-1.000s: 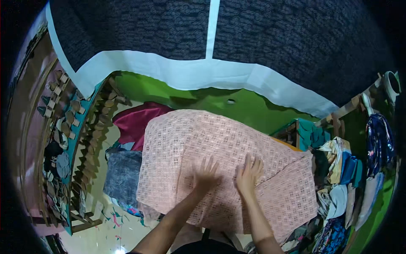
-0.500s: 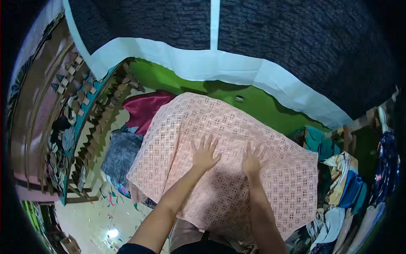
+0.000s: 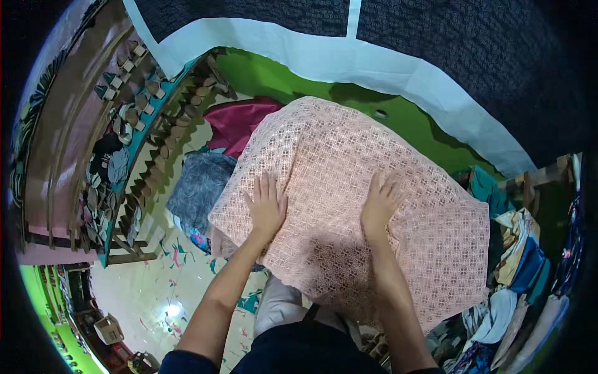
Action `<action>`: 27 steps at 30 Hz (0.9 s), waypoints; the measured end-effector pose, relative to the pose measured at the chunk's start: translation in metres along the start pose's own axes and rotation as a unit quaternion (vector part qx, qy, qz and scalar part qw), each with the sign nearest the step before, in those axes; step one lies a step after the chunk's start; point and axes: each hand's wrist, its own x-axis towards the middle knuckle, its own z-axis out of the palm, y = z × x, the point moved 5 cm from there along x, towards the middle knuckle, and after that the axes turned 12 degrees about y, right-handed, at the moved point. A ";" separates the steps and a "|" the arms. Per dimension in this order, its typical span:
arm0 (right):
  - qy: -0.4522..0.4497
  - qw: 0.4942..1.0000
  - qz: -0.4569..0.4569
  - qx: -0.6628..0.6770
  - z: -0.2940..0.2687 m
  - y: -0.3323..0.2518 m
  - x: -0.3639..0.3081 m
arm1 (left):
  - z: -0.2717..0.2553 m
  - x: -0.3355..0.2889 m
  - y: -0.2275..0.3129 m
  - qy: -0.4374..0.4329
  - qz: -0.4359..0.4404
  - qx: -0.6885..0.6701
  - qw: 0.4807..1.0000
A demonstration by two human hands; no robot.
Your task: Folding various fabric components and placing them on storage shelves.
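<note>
A pale pink openwork lace cloth (image 3: pixel 336 162) lies spread in front of me, draped over something it hides. My left hand (image 3: pixel 266 209) rests flat on its left part, fingers spread and pointing away from me. Right of the middle, my right hand (image 3: pixel 379 209) also lies on the lace with the fingers stretched out. A soft fold runs down the cloth beyond my left hand, and small creases show by my right wrist. Neither hand grips anything.
Left of the lace lie a maroon cloth (image 3: pixel 243 121) and a grey-blue cloth (image 3: pixel 202 187). A rack with shoes (image 3: pixel 140 112) stands farther left. Piled garments (image 3: pixel 523 249) fill the right side. A dark curtain with a white border (image 3: pixel 311 59) hangs behind, before a green wall.
My left hand has slid to the left across the lace, and the hands are farther apart. The fold near the left hand looks smoother. The whole view has shifted.
</note>
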 end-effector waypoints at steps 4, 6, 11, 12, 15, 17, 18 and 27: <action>-0.061 0.996 -0.002 0.072 -0.011 -0.081 -0.088 | 0.022 -0.011 -0.021 -0.100 0.064 0.001 0.993; -0.108 0.989 0.005 0.105 -0.019 -0.107 -0.123 | 0.000 -0.010 -0.029 -0.116 0.083 -0.046 0.989; -0.107 0.990 -0.010 0.087 -0.015 -0.139 -0.139 | -0.026 -0.027 -0.089 -0.047 0.008 -0.002 0.999; -0.106 0.991 -0.006 0.086 -0.012 -0.142 -0.140 | -0.030 -0.031 -0.104 -0.053 -0.036 0.040 0.997; -0.096 0.990 0.031 0.097 -0.011 -0.144 -0.136 | -0.020 -0.048 -0.128 -0.148 -0.135 -0.054 0.978; -0.079 0.995 -0.001 0.068 -0.011 -0.147 -0.134 | -0.024 -0.042 -0.132 -0.071 -0.080 -0.027 0.994; -0.089 0.993 0.010 0.079 -0.009 -0.148 -0.135 | -0.018 -0.039 -0.141 -0.090 -0.133 -0.092 0.983; -0.059 0.995 0.018 0.075 -0.009 -0.149 -0.138 | -0.001 -0.022 -0.196 -0.100 0.084 0.013 0.991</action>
